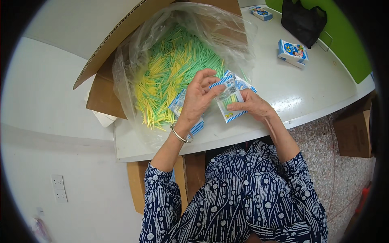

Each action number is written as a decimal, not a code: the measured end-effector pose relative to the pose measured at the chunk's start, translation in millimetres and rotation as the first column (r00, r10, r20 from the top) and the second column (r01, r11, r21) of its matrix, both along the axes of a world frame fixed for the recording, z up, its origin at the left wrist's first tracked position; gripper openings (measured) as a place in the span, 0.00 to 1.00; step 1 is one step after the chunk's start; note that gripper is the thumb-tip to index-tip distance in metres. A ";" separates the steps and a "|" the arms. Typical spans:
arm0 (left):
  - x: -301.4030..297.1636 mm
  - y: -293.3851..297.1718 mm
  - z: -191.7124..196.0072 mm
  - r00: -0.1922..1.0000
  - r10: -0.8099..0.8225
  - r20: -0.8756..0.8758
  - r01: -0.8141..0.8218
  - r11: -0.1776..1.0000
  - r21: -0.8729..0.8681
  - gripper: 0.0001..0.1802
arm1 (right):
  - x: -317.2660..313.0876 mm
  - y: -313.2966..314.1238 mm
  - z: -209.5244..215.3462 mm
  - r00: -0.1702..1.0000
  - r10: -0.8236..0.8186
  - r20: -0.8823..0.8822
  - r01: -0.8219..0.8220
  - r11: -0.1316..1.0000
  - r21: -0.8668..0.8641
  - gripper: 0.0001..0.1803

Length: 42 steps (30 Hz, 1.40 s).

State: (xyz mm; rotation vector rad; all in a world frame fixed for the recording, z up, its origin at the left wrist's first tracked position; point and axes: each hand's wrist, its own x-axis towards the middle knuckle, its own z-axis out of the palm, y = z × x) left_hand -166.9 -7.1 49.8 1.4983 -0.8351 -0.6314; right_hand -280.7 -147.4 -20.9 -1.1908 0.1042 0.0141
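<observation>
A small plastic packet (224, 106) with blue-and-white striped ends is held up over the table's front part. Green and yellow sticks show through its clear window. My right hand (254, 106) grips its right side, thumb across the front. At its upper left edge, my left hand (199, 97) has its thumb on the packet with the fingers curled behind. Another striped packet (244, 84) lies just behind. More striped packets (197, 128) lie partly hidden under my left wrist. Beyond my hands, a heap of thin green and yellow sticks (174, 69) spills from a clear plastic bag.
The clear bag (125, 81) lines an open cardboard box (106, 95) lying on the white table (279, 95). Farther right are a blue-and-white pack (292, 52), a smaller pack (261, 13) and a black bag (303, 22). A brown carton (353, 131) stands on the floor at right.
</observation>
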 end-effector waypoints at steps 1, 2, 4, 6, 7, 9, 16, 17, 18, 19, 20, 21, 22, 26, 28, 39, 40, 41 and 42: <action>-0.1 2.0 -0.8 1.000 0.001 -0.002 -0.001 1.000 0.002 0.24 | 0.4 1.0 -0.7 1.000 0.001 -0.002 -0.001 1.000 0.002 0.20; 0.5 3.9 -2.0 0.999 -0.031 -0.013 0.032 0.998 0.046 0.23 | 1.6 0.8 -1.7 1.000 0.003 0.006 -0.003 1.000 0.019 0.20; -1.1 5.4 -3.6 0.998 -0.064 -0.028 0.066 0.994 0.091 0.22 | 2.6 0.0 -2.4 1.000 0.004 0.011 -0.004 0.999 0.039 0.20; -5.0 6.1 -3.7 0.999 -0.045 0.019 0.044 0.998 0.046 0.21 | 1.8 -0.2 0.7 1.000 -0.014 -0.018 0.013 1.000 -0.009 0.19; -4.7 6.3 -4.3 0.999 -0.045 0.018 0.044 0.998 0.046 0.21 | 1.2 0.7 2.8 1.000 -0.013 -0.019 0.013 1.000 -0.008 0.19; -3.3 6.3 -6.5 0.993 -0.006 0.120 0.005 1.000 0.011 0.20 | 1.1 2.9 5.4 0.999 -0.024 0.028 0.023 0.999 0.037 0.18; -0.3 5.1 -15.4 0.953 -0.007 0.302 0.000 1.000 0.021 0.23 | 3.6 0.5 -6.7 0.998 0.042 -0.046 -0.043 0.999 -0.028 0.17; -0.8 3.4 -10.7 0.911 -0.037 0.411 0.013 0.998 0.060 0.24 | 2.8 0.5 -3.8 0.998 0.048 -0.048 -0.053 0.994 -0.093 0.14; -1.7 1.9 -5.8 0.855 -0.070 0.514 0.022 0.995 0.099 0.25 | 2.0 0.5 -0.5 0.997 0.056 -0.049 -0.063 0.986 -0.157 0.12; -3.5 0.4 -0.6 0.856 -0.070 0.512 0.022 0.995 0.100 0.25 | 0.8 1.6 4.0 0.997 0.056 -0.051 -0.063 0.986 -0.156 0.12; -5.6 -1.4 5.2 0.857 -0.125 0.500 0.038 0.983 0.181 0.25 | -0.9 3.3 9.4 0.994 0.101 -0.047 -0.105 0.988 -0.113 0.11; -6.3 -2.6 7.8 0.857 -0.180 0.483 0.055 0.964 0.261 0.24 | -2.0 4.1 11.9 0.989 0.145 -0.041 -0.147 0.987 -0.070 0.11; -4.7 -3.3 6.5 0.857 -0.181 0.483 0.057 0.964 0.260 0.24 | -2.3 3.5 11.7 0.989 0.143 -0.042 -0.146 0.987 -0.070 0.11; -6.9 -3.7 8.7 0.881 -0.157 0.446 0.063 0.974 0.220 0.21 | 0.5 2.5 1.8 0.994 0.108 -0.022 -0.110 0.987 -0.121 0.15; -9.8 -7.0 6.4 0.931 -0.131 0.341 0.061 0.976 0.211 0.20 | 0.4 0.6 -3.4 0.998 0.068 -0.002 -0.068 0.995 -0.073 0.17; -13.9 -13.0 -1.6 0.895 -0.035 0.444 -0.021 0.992 0.121 0.23 | -1.2 -7.7 -3.6 0.996 0.078 -0.045 -0.079 0.996 -0.032 0.15; -10.4 -11.3 -0.5 0.895 -0.034 0.444 -0.022 0.993 0.120 0.23 | -2.4 -9.0 -3.0 0.996 0.079 -0.045 -0.080 0.996 -0.033 0.15; -5.5 -8.6 -0.4 0.950 -0.042 0.310 0.006 0.993 0.117 0.24 | -3.8 -10.5 -1.9 0.995 0.082 -0.058 -0.084 0.996 -0.039 0.14; -1.6 -5.9 -0.3 0.984 -0.052 0.170 0.033 0.993 0.109 0.26 | -4.6 -11.7 -1.0 0.994 0.084 -0.071 -0.088 0.995 -0.045 0.13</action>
